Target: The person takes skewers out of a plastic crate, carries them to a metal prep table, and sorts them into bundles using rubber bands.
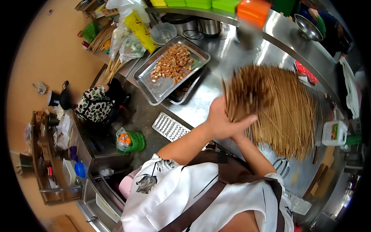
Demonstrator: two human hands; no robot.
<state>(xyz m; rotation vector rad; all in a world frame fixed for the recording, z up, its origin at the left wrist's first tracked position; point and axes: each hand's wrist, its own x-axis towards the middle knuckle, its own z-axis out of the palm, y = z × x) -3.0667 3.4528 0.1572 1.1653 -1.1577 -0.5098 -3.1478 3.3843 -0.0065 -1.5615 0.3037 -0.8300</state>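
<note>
A thick bundle of thin bamboo skewers (pixel 249 91) stands roughly upright in front of me, its top ends smeared by motion. My left hand (pixel 218 118) is closed round its near left side. Low on the bundle, my right hand (pixel 244 127) grips it too, close against the left one; the skewers hide part of its fingers. Just right of my hands, a broad pile of skewers (pixel 290 112) lies on the steel counter (pixel 228 54). To the left sits a metal tray (pixel 156 91) with chopped brown pieces (pixel 174 63), on top of another tray.
Scissors (pixel 282 167) lie near the pile's lower edge. A white jug (pixel 334 133) stands at the right, a metal bowl (pixel 308 28) on the raised shelf. On the left, a person in a camouflage top (pixel 94 103) is near a green basket (pixel 133 142).
</note>
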